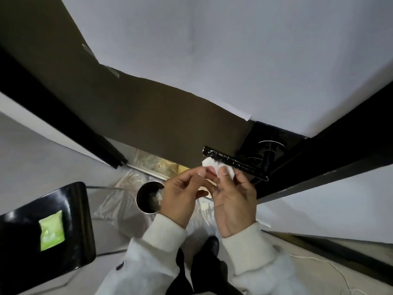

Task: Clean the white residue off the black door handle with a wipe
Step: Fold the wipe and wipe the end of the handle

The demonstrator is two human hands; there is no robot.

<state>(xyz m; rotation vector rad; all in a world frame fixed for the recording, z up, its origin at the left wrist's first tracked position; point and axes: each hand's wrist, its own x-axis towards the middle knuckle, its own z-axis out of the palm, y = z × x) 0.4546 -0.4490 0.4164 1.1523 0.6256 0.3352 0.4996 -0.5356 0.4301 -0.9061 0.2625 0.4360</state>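
Dark door panel and pale wall framed the black door handle, white residue streaked along its bar, so cleaning looked barely begun. Just below it, both the right hand and left hand pinched a folded wipe in their fingers, near a small bin.

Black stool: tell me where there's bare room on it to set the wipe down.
The black stool has bare seat beyond the green packet, toward the bin. Both the left hand and right hand hold the wipe at the door handle.
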